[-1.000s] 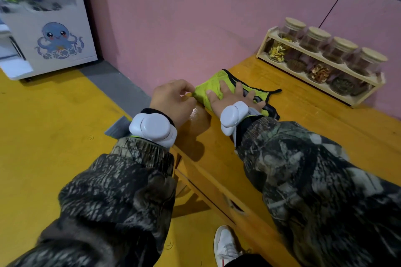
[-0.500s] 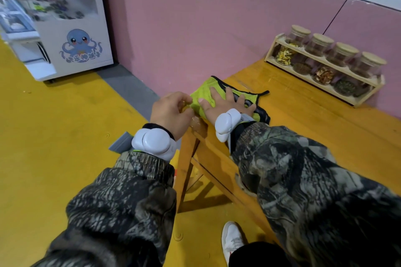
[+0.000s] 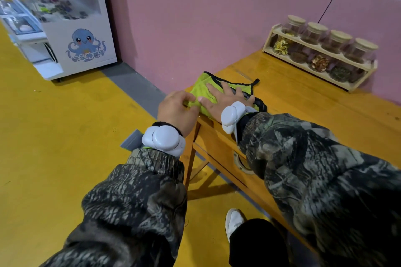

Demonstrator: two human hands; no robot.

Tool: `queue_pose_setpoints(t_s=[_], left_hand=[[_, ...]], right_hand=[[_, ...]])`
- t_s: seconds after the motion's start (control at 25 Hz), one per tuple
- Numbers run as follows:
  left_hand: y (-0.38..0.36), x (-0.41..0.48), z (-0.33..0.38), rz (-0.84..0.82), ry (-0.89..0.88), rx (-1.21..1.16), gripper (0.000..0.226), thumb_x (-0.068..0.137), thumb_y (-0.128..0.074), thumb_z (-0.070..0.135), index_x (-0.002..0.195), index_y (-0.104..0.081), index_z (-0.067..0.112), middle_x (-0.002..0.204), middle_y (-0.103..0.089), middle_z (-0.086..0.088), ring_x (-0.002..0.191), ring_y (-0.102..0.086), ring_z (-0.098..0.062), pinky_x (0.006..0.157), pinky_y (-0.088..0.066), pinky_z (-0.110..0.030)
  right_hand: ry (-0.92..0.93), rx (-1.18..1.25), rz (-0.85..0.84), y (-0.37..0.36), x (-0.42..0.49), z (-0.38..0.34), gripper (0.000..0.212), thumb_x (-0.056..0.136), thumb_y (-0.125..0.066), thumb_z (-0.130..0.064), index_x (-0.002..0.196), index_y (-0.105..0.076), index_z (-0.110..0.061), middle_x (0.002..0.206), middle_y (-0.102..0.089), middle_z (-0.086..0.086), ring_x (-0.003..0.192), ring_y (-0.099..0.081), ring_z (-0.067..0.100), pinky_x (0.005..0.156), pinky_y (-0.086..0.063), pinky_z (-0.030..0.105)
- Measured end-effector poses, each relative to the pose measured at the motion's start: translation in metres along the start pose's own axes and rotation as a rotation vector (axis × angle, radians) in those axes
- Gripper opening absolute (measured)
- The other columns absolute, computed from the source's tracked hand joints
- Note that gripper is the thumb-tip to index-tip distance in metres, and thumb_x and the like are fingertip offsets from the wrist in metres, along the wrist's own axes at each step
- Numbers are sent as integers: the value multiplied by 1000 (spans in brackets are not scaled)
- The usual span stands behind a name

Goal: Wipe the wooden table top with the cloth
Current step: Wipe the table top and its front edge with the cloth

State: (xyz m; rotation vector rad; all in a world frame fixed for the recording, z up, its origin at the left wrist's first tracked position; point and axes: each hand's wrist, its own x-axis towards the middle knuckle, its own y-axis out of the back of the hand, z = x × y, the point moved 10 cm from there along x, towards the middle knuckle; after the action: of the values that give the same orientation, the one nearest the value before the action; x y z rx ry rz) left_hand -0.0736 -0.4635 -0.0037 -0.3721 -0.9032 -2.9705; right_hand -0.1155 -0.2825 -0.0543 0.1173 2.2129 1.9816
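Observation:
A yellow-green cloth (image 3: 202, 90) with black trim lies at the left corner of the wooden table top (image 3: 303, 97), beside the pink wall. My right hand (image 3: 223, 98) lies flat on the cloth with fingers spread, pressing it down. My left hand (image 3: 176, 108) is at the table's corner edge, its fingers curled and pinching the near left edge of the cloth. Both wrists wear white bands over camouflage sleeves.
A wooden rack (image 3: 321, 65) with several cork-lidded glass jars stands against the wall at the back of the table. A white claw machine (image 3: 71, 28) with an octopus picture stands on the yellow floor at left. My white shoe (image 3: 233, 221) is under the table front.
The cloth and both hands stay at the table's left corner; the hands have shifted only slightly on the cloth. My view has pulled back and turned left, showing more floor and table leg.

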Motion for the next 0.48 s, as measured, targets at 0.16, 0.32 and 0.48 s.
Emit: queue_pose_setpoints(t_s=[0.16, 0.32, 0.48], left_hand=[[-9, -7, 11, -30, -36, 10, 17, 83, -56, 22, 98, -64, 21, 97, -50, 7, 91, -49, -13, 75, -34, -22], [-22, -17, 22, -74, -29, 4, 18, 83, -55, 24, 99, -63, 26, 97, -47, 9, 87, -45, -11, 65, -32, -18], [-44, -37, 33, -145, -37, 7, 17, 83, -54, 26, 99, -61, 29, 101, -48, 10, 88, -45, -11, 60, -29, -16]], right_hand=[[-34, -14, 1, -1, -17, 18, 85, 69, -5, -94, 146, -3, -59, 165, -4, -8, 149, 0, 40, 107, 2, 76], [-50, -31, 2, -1, -32, 42, 87, 64, 1, -96, 144, 0, -62, 165, -3, -9, 149, 0, 39, 106, 0, 76], [-61, -28, 29, -3, -57, 63, 92, 58, 6, -97, 143, -1, -62, 165, -4, -11, 149, -2, 38, 105, 1, 76]])
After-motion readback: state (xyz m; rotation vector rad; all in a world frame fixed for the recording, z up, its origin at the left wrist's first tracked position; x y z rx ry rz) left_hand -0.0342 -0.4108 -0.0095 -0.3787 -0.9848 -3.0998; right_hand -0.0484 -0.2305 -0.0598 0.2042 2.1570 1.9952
